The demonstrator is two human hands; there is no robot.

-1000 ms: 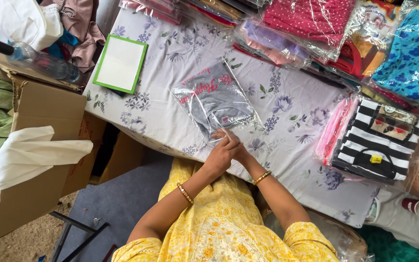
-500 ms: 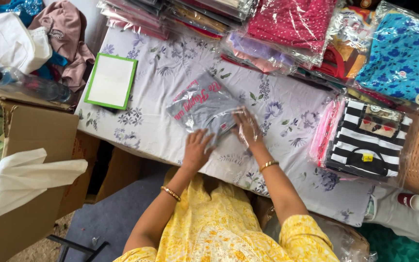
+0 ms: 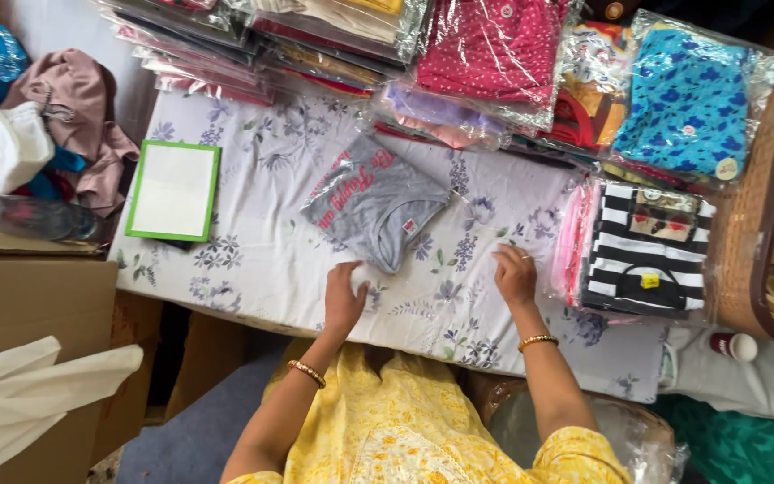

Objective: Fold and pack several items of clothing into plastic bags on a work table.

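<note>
Below the folded grey shirt, both hands, left and right, rest open and empty on the floral surface, bare cloth between them.

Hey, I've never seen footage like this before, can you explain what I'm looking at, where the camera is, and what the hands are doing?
The view comes from a camera worn on a person's head, looking down at their own two bare hands. The left hand rests at the near edge of a folded grey garment on a flower-print cloth covering the surface. The right hand lies flat on the cloth, holding nothing. Around them lie a green-framed white board, a bagged striped garment, and stacks of bagged clothes along the far side.
</note>
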